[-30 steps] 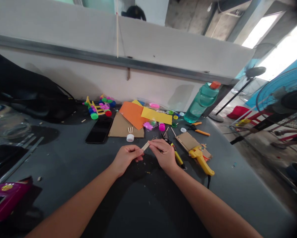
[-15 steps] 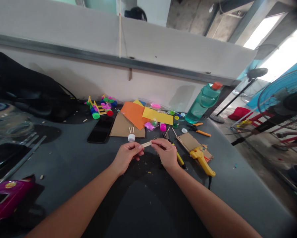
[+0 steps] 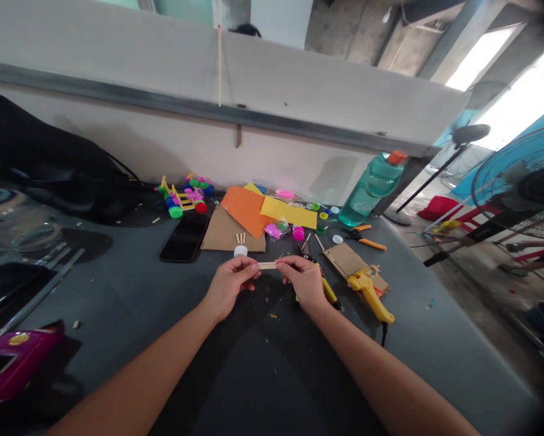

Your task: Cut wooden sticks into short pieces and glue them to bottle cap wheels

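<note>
Between my two hands a few thin wooden sticks (image 3: pixel 267 266) lie side by side, held level above the dark table. My left hand (image 3: pixel 232 282) pinches their left end, and my right hand (image 3: pixel 303 281) pinches the right end. Just behind my left hand stands a white bottle cap (image 3: pixel 240 251), partly hidden by it. Several short cut sticks (image 3: pixel 240 238) lie on the cardboard (image 3: pixel 215 233) beyond. Beneath and beside my right hand is a yellow-and-black handled tool (image 3: pixel 329 290), mostly covered by the hand.
A yellow glue gun (image 3: pixel 367 290) rests on cardboard to the right, near orange-handled pliers (image 3: pixel 367 239) and a teal bottle (image 3: pixel 371 191). A black phone (image 3: pixel 185 237), orange paper (image 3: pixel 245 209) and a colourful toy (image 3: pixel 185 198) lie at the back. A magenta device (image 3: pixel 22 363) sits front left.
The sticks have turned from a slight slant to nearly level. My left hand has shifted a little left, so more of the sticks shows and the cap is more covered.
</note>
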{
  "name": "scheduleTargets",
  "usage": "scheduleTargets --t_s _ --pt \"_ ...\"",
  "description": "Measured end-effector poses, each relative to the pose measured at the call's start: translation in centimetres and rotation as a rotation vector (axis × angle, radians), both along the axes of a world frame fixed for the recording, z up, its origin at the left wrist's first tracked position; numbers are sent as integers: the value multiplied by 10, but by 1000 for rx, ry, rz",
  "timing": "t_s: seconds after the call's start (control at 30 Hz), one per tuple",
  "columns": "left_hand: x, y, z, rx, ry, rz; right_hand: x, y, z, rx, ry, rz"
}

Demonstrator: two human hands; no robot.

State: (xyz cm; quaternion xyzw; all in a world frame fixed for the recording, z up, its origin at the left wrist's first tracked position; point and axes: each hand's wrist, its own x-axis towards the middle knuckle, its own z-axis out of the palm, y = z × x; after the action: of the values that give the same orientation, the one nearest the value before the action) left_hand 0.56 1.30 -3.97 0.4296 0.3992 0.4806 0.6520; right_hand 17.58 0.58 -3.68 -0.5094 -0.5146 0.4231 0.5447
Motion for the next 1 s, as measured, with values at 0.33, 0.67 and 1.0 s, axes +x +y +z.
scheduleTargets --t_s 0.33,0.67,1.0 --pt "-3 1 0 -39 -41 -41 8 3 8 -132 81 232" --pt "-3 1 1 -69 -25 -62 8 5 6 -101 40 203" --pt "0 1 2 -89 -61 8 4 -3 -2 218 -331 93"
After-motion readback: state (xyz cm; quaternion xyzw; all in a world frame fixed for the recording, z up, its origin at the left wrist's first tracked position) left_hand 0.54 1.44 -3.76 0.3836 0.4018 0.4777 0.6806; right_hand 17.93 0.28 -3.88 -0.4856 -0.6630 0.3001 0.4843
